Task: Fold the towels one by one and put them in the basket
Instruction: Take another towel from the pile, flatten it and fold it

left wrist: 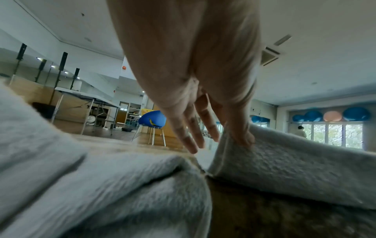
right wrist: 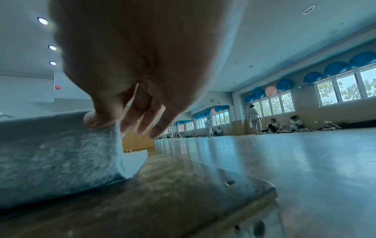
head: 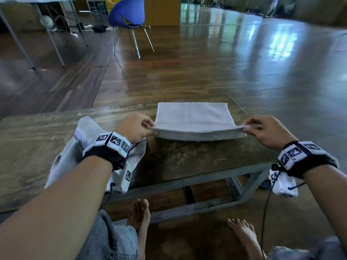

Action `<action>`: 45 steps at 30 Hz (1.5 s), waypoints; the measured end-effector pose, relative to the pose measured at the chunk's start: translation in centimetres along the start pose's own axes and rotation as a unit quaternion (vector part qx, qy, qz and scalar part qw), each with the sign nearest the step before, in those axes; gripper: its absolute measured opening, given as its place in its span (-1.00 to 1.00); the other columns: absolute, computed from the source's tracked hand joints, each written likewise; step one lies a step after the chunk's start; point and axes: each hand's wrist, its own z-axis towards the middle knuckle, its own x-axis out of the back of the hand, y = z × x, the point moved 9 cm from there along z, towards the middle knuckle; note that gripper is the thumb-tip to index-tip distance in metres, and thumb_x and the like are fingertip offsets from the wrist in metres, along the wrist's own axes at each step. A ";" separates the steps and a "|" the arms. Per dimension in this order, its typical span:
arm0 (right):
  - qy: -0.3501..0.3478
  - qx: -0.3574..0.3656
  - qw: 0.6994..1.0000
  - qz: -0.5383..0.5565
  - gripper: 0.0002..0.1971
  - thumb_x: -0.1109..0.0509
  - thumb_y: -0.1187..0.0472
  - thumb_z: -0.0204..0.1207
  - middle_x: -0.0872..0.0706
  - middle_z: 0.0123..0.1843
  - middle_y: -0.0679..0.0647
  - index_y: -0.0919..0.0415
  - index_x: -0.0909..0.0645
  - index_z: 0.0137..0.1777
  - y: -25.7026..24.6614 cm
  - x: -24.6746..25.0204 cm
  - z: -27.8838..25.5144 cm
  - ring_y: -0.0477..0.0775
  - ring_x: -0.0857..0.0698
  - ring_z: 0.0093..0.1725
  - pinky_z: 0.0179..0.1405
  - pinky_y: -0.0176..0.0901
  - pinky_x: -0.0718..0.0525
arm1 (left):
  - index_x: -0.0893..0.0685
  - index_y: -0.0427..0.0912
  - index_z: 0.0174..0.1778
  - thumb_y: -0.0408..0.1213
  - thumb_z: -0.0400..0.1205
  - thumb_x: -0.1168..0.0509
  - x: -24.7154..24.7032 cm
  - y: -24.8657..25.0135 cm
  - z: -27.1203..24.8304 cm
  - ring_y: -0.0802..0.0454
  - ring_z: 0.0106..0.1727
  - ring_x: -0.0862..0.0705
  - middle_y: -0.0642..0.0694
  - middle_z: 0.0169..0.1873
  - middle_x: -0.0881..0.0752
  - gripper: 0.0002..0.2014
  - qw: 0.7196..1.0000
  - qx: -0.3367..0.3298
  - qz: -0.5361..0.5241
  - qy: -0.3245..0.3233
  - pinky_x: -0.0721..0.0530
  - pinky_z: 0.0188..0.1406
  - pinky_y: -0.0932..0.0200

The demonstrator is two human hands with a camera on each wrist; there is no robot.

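A white towel [head: 195, 117] lies flat on the low wooden table [head: 187, 162], its near edge lifted off the wood. My left hand [head: 148, 126] pinches the near left corner, seen in the left wrist view as thumb on the towel [left wrist: 284, 165]. My right hand [head: 246, 128] pinches the near right corner; in the right wrist view the thumb presses on the towel [right wrist: 61, 154]. A second, crumpled white towel [head: 78, 147] lies under my left wrist, filling the foreground as the crumpled towel [left wrist: 101, 185]. No basket is near the table.
The table's right end [head: 266, 162] is close to my right wrist. A blue chair [head: 127, 14] stands on the wooden floor beyond, with folding tables [head: 37, 0] at the far left. My bare feet [head: 139, 216] rest under the table. People sit along the far wall [right wrist: 284, 125].
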 end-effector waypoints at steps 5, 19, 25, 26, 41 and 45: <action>-0.055 0.030 0.997 0.055 -0.85 -0.55 0.44 0.48 -0.82 -0.09 0.11 0.19 -0.74 -0.05 -0.7 -0.8 -1.5 0.03 -0.77 -0.09 0.08 -0.41 -0.67 | -0.83 -0.23 -0.19 -0.44 0.39 -0.58 -1.0 -0.5 -0.6 0.10 -0.23 -0.76 -0.14 -0.23 -0.85 -0.87 1.000 0.002 0.009 -0.028 -0.69 -0.16 0.12; -0.093 -0.001 0.994 0.065 -0.98 -0.44 0.36 0.62 -0.80 -0.12 0.44 0.29 -0.68 0.00 0.4 -1.8 -1.9 0.09 -0.64 -0.18 -0.13 -0.20 -0.57 | -0.74 -0.21 -0.24 -0.37 0.46 -0.47 -2.0 -0.6 -0.7 0.09 -0.32 -0.61 -0.12 -0.32 -0.78 -0.96 0.999 0.011 -0.003 -0.039 -0.55 -0.20 0.19; -0.189 -0.078 0.975 0.083 -0.94 -0.47 0.28 0.60 -0.82 -0.18 0.17 0.26 -0.74 -0.05 1.9 -2.8 -2.2 0.11 -0.79 -0.23 -0.20 -0.19 -0.70 | -0.76 -0.31 -0.26 -0.36 0.46 -0.44 -3.1 -0.9 -1.0 0.07 -0.43 -0.66 -0.05 -0.48 -0.73 -0.92 0.994 0.053 0.014 -0.089 -0.66 -0.28 0.13; -0.219 -0.095 0.966 0.102 -0.92 -0.46 0.28 0.61 -0.82 -0.19 0.17 0.28 -0.75 -0.06 2.1 -3.3 -2.6 0.09 -0.81 -0.26 -0.24 -0.18 -0.73 | -0.77 -0.33 -0.28 -0.36 0.46 -0.43 -3.3 -0.8 -1.0 0.07 -0.46 -0.65 -0.06 -0.50 -0.72 -0.91 0.993 0.056 0.010 -0.102 -0.66 -0.32 0.14; -0.118 -0.067 0.991 -0.021 -0.90 -0.44 0.12 0.63 -0.81 -0.07 0.06 0.12 -0.71 -0.07 2.8 -2.5 -0.5 0.11 -0.76 -0.01 0.22 0.22 -0.68 | -0.72 -0.33 -0.17 -0.25 0.53 -0.42 -4.6 0.6 1.6 -0.01 -0.37 -0.56 -0.12 -0.37 -0.68 -0.82 0.996 0.026 0.056 -0.064 -0.51 -0.29 0.10; -0.071 -0.073 0.994 -0.027 -0.89 -0.46 0.12 0.61 -0.81 -0.12 0.04 0.11 -0.73 -0.11 3.0 -1.8 0.4 0.10 -0.77 -0.04 0.14 0.12 -0.69 | -0.72 -0.34 -0.23 -0.28 0.51 -0.41 -4.0 0.4 2.9 0.01 -0.35 -0.58 -0.12 -0.36 -0.69 -0.84 0.998 0.022 0.061 -0.010 -0.51 -0.35 0.17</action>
